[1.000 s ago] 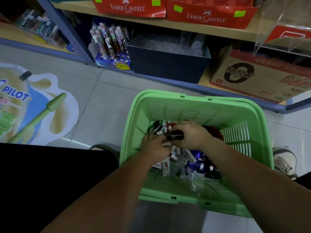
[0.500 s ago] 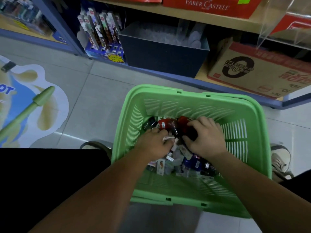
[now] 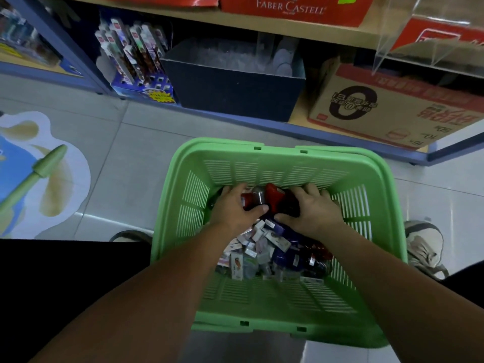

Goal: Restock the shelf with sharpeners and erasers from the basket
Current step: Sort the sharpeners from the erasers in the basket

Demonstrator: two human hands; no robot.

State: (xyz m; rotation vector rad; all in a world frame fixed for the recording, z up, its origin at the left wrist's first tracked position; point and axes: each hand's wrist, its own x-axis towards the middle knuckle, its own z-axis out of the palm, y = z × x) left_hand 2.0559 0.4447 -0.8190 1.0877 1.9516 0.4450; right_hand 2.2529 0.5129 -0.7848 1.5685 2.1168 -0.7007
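Green basket (image 3: pixel 275 157) on floor (image 3: pixel 125 184), forearms reaching in from near rim. Nearer half of basket: heap of small boxed erasers (image 3: pixel 258 243), blue sharpeners (image 3: pixel 286 258) just right of them. Farther in, by far wall: red sharpeners (image 3: pixel 273 196). Left hand (image 3: pixel 230 209) grips them, thumb underneath, fingers curled over top. Right hand (image 3: pixel 315 213) touching same cluster, fingers curled round it from right. Beyond basket: bottom shelf (image 3: pixel 340 138) carrying dark bin (image 3: pixel 235 85), cardboard box (image 3: pixel 387 108) to its right
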